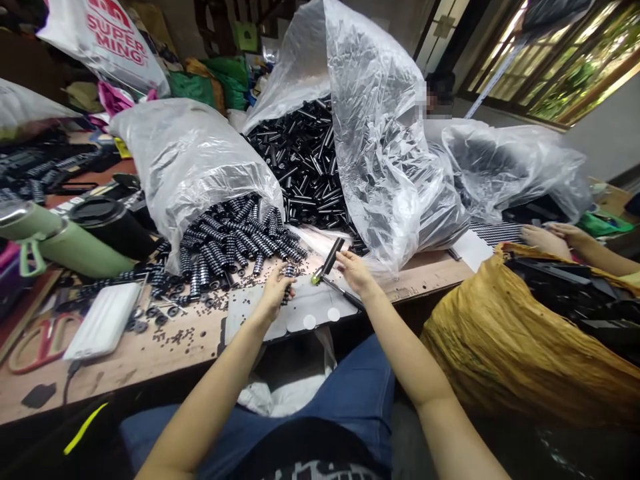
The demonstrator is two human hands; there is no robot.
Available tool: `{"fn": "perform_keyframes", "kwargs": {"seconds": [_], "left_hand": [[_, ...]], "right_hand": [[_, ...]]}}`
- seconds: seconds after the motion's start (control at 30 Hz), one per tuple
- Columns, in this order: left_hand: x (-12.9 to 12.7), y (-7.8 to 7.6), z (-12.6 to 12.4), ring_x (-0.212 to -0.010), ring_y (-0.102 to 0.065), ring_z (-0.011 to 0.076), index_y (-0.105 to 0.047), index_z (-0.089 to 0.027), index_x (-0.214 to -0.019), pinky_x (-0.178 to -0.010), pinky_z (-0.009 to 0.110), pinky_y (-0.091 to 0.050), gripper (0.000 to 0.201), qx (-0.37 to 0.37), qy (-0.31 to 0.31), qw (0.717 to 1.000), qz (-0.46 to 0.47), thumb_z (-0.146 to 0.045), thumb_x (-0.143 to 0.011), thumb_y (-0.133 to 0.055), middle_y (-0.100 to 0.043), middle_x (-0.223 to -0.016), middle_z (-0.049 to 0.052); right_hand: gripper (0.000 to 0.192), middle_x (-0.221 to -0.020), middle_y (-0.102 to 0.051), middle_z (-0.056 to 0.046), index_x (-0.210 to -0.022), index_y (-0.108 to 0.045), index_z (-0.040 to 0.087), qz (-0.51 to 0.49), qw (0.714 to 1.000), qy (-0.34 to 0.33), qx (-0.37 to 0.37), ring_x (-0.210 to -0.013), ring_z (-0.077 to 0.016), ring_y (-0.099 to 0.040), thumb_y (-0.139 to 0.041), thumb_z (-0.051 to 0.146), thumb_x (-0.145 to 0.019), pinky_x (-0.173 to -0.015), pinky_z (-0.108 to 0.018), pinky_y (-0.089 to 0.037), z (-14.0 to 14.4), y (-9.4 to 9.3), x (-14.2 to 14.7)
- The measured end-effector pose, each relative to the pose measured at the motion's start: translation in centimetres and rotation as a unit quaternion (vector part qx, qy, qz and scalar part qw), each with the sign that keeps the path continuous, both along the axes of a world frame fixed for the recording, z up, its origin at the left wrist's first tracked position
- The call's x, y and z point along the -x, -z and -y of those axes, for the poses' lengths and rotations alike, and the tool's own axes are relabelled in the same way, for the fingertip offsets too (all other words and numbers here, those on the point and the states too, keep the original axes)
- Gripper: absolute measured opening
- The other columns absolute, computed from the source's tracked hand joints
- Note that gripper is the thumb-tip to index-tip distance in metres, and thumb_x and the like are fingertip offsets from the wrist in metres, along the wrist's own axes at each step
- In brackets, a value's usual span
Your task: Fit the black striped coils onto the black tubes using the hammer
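Right hand [354, 272] fingers pinch black tube [332, 257]; left hand [277, 291] (seemingly) grips ribbed piece [289, 280].

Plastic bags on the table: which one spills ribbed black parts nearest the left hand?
The left bag, spilling ribbed parts beside the left hand; the middle bag holds smooth tubes.

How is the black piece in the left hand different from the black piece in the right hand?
The ribbed piece in the left hand looks grooved; the smooth tube in the right hand is plain. The ribbed piece lies low by the table; the smooth tube tilts upward. Both are black.
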State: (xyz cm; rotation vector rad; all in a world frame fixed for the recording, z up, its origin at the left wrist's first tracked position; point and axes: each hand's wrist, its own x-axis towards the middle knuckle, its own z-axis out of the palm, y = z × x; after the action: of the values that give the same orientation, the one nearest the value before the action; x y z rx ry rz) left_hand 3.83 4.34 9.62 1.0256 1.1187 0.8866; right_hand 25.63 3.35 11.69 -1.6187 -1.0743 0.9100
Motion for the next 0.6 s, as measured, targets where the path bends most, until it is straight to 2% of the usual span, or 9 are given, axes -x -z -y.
{"fn": "perform_keyframes", "kwargs": {"seconds": [0.1,0.2,0.33,0.43,0.5,0.53,0.6], "left_hand": [[-1.1,-0.7,2.0,-0.039,-0.044,0.0053,-0.059,-0.012,-0.1,-0.035,0.016,-0.029,0.043,0.013,0.051,0.997,0.056,-0.038,-0.067,-0.073,-0.059,-0.065,-0.001],[-0.9,-0.6,2.9,-0.036,-0.039,0.005,-0.061,-0.013,-0.078,-0.035,0.017,-0.027,0.033,-0.017,0.057,0.998,0.029,-0.039,-0.063,-0.076,-0.049,-0.049,-0.005],[0.5,0.7,2.9,-0.041,-0.043,0.007,-0.063,-0.014,-0.075,-0.042,0.018,-0.034,0.024,-0.103,-0.003,0.994,-0.033,-0.034,-0.067,-0.073,-0.052,-0.051,-0.005],[1.6,1.7,3.0,-0.052,-0.053,0.0114,-0.064,-0.015,-0.077,-0.051,0.021,-0.042,0.021,-0.151,-0.029,0.985,-0.081,-0.034,-0.07,-0.069,-0.061,-0.06,-0.002],[2.3,2.1,3.5,-0.062,-0.059,0.0144,-0.065,-0.015,-0.079,-0.06,0.024,-0.047,0.018,-0.215,-0.043,0.966,-0.139,-0.033,-0.075,-0.065,-0.065,-0.069,0.001],[2.6,2.2,3.8,-0.066,-0.061,0.0156,-0.065,-0.016,-0.082,-0.064,0.025,-0.048,0.017,-0.263,-0.043,0.948,-0.173,-0.032,-0.077,-0.062,-0.067,-0.073,0.003],[3.1,2.6,4.4,-0.072,-0.063,0.0173,-0.065,-0.017,-0.087,-0.07,0.027,-0.049,0.014,-0.374,-0.011,0.899,-0.228,-0.027,-0.081,-0.057,-0.068,-0.079,0.005]], "right_hand": [[0.038,-0.085,-0.066,-0.003,-0.084,-0.061,0.019,-0.121,0.99,-0.071,0.004,-0.077,-0.0149,-0.06,-0.065,0.055,-0.073,-0.069,-0.028,-0.049,1.5,0.7,3.3],[0.041,-0.088,-0.064,-0.002,-0.088,-0.06,0.02,-0.213,0.974,-0.073,-0.003,-0.076,-0.0126,-0.059,-0.072,0.052,-0.067,-0.064,-0.022,-0.046,2.4,1.0,5.2],[0.045,-0.103,-0.063,-0.005,-0.101,-0.056,0.022,-0.257,0.962,-0.057,0.07,-0.083,-0.0151,-0.062,-0.062,0.059,-0.075,-0.063,-0.024,-0.048,3.0,1.1,6.3],[0.052,-0.118,-0.058,-0.007,-0.107,-0.053,0.024,-0.164,0.985,-0.019,0.058,-0.096,-0.018,-0.061,-0.068,0.056,-0.07,-0.073,-0.028,-0.051,3.7,1.4,7.0],[0.058,-0.119,-0.058,-0.009,-0.108,-0.05,0.023,-0.164,0.983,-0.016,0.082,-0.097,-0.019,-0.062,-0.066,0.063,-0.069,-0.074,-0.029,-0.052,4.2,1.4,7.2],[0.063,-0.115,-0.06,-0.011,-0.108,-0.05,0.021,-0.213,0.968,-0.044,0.129,-0.095,-0.02,-0.064,-0.057,0.072,-0.071,-0.073,-0.031,-0.053,4.4,1.3,7.3],[0.078,-0.102,-0.064,-0.015,-0.101,-0.051,0.017,-0.341,0.901,-0.121,0.241,-0.086,-0.0221,-0.067,-0.033,0.086,-0.072,-0.069,-0.034,-0.054,4.8,0.9,7.4]]}}
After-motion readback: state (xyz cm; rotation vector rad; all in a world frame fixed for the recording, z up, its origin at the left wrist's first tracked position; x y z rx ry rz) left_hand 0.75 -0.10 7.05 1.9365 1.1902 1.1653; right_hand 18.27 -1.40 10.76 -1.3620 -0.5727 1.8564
